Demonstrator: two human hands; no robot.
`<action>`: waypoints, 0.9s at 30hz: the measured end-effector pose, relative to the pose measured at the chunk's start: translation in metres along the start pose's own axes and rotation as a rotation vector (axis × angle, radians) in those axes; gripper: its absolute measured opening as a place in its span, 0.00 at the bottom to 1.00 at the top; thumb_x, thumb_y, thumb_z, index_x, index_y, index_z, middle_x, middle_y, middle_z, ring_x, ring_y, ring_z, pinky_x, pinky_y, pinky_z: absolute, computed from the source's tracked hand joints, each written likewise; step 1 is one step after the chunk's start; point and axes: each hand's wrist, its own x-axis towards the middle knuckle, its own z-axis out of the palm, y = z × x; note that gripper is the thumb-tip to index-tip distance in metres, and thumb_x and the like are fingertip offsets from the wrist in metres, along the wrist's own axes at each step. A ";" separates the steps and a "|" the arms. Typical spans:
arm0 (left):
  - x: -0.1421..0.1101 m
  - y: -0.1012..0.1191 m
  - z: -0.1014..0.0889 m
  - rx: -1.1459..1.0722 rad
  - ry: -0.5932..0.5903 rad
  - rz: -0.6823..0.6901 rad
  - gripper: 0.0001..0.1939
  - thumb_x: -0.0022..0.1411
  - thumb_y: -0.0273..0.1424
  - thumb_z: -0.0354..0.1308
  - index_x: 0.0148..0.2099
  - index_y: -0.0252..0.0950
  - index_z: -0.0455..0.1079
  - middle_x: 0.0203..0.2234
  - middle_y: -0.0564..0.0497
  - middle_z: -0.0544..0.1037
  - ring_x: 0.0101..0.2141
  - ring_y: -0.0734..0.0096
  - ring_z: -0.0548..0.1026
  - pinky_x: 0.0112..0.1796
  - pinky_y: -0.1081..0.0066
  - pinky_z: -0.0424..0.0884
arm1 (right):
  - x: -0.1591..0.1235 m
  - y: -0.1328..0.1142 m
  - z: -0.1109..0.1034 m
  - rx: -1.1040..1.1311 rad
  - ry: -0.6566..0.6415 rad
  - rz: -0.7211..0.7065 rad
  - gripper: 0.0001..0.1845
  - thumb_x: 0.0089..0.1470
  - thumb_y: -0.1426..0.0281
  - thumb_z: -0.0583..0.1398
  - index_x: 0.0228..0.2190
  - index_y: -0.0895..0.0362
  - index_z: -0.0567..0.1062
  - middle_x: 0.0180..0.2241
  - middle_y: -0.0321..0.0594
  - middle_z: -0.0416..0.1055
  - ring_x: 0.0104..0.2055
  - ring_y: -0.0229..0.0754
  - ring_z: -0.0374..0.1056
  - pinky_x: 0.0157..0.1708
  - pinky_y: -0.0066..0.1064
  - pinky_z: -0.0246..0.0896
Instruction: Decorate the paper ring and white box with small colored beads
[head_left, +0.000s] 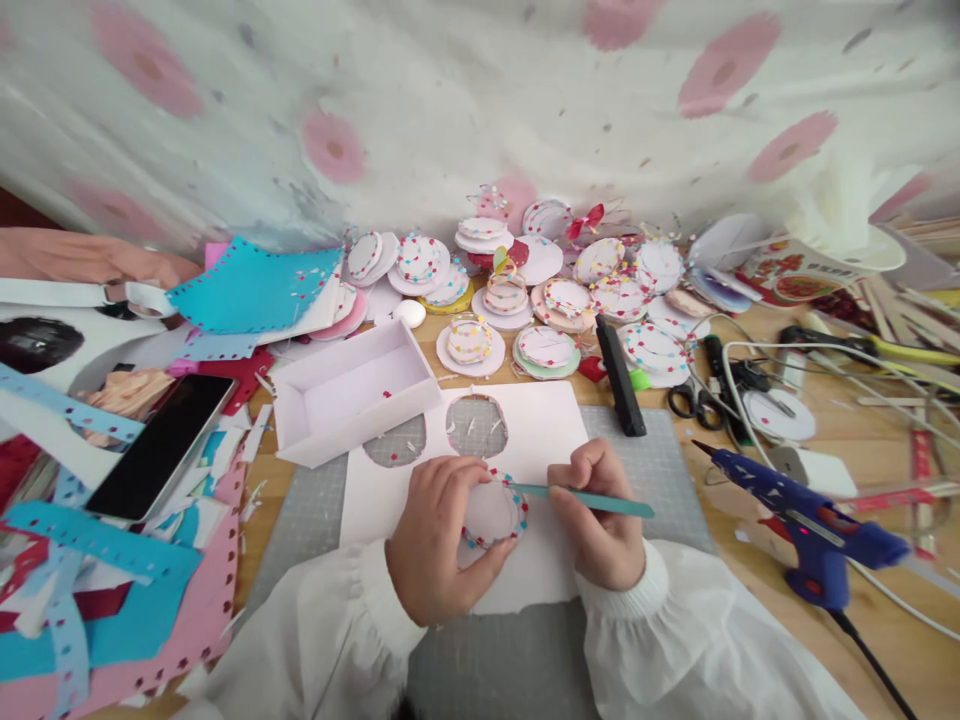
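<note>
My left hand [439, 535] curls round a small white paper disc [491, 512] edged with coloured dots, pinching it at its left and lower rim. My right hand [596, 520] is closed on a thin teal tool [600, 500], whose tip touches the disc's upper right edge. Both hands rest over a white sheet [536, 425] with round holes cut from it, lying on a grey cutting mat [652, 470].
An open white box [352, 395] stands beyond the sheet. Many dotted paper discs [547, 290] are piled at the back. A blue glue gun [810, 525], scissors [697, 400] and cables lie right. A phone [161, 445] and coloured paper scraps [112, 590] lie left.
</note>
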 end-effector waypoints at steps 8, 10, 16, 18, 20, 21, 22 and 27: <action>0.000 -0.003 0.001 0.004 -0.013 0.004 0.24 0.52 0.28 0.61 0.50 0.35 0.58 0.45 0.41 0.69 0.46 0.54 0.67 0.48 0.54 0.63 | 0.005 0.001 0.000 0.042 0.179 0.029 0.11 0.54 0.72 0.58 0.29 0.53 0.58 0.21 0.27 0.45 0.22 0.31 0.45 0.21 0.25 0.38; 0.000 -0.003 0.001 0.005 -0.012 0.003 0.24 0.51 0.28 0.61 0.50 0.35 0.58 0.45 0.40 0.69 0.46 0.54 0.66 0.48 0.53 0.62 | 0.006 0.000 0.000 0.035 0.180 0.045 0.12 0.54 0.71 0.59 0.29 0.53 0.57 0.21 0.27 0.45 0.22 0.32 0.45 0.21 0.25 0.38; 0.000 -0.003 0.001 -0.004 -0.018 -0.011 0.24 0.51 0.28 0.61 0.51 0.36 0.58 0.45 0.40 0.69 0.46 0.53 0.67 0.47 0.52 0.63 | 0.004 0.001 -0.001 -0.002 0.103 0.092 0.12 0.55 0.69 0.57 0.30 0.52 0.55 0.20 0.26 0.44 0.21 0.33 0.43 0.21 0.26 0.37; 0.000 -0.003 0.001 -0.005 -0.013 -0.013 0.24 0.51 0.28 0.61 0.50 0.36 0.58 0.45 0.40 0.69 0.46 0.53 0.67 0.47 0.52 0.63 | 0.004 0.001 -0.001 -0.012 0.083 0.090 0.12 0.56 0.69 0.57 0.30 0.52 0.55 0.20 0.26 0.44 0.21 0.33 0.43 0.21 0.26 0.37; 0.001 -0.003 0.001 -0.002 -0.008 -0.011 0.24 0.51 0.29 0.61 0.50 0.36 0.58 0.45 0.40 0.69 0.46 0.52 0.67 0.47 0.52 0.63 | 0.003 0.001 -0.001 -0.024 0.065 0.090 0.11 0.57 0.68 0.56 0.31 0.52 0.55 0.20 0.26 0.45 0.21 0.33 0.43 0.21 0.26 0.37; 0.001 -0.002 0.001 0.000 -0.005 -0.010 0.24 0.51 0.29 0.61 0.50 0.36 0.59 0.45 0.40 0.69 0.46 0.52 0.67 0.47 0.52 0.64 | 0.003 0.001 -0.002 -0.030 0.056 0.088 0.11 0.57 0.68 0.56 0.31 0.52 0.55 0.20 0.27 0.45 0.21 0.33 0.43 0.21 0.26 0.37; 0.001 -0.002 0.001 0.003 -0.002 -0.008 0.24 0.51 0.28 0.61 0.50 0.36 0.59 0.45 0.40 0.69 0.46 0.52 0.67 0.47 0.52 0.64 | 0.002 0.001 -0.002 -0.035 0.046 0.085 0.11 0.57 0.68 0.56 0.31 0.52 0.55 0.20 0.27 0.46 0.21 0.33 0.43 0.21 0.26 0.37; 0.000 -0.001 0.001 0.012 0.005 -0.002 0.23 0.51 0.29 0.61 0.49 0.35 0.59 0.44 0.40 0.70 0.46 0.52 0.68 0.47 0.52 0.65 | 0.001 0.002 -0.002 -0.021 0.000 0.052 0.09 0.59 0.70 0.54 0.32 0.52 0.55 0.21 0.27 0.47 0.22 0.33 0.43 0.22 0.26 0.37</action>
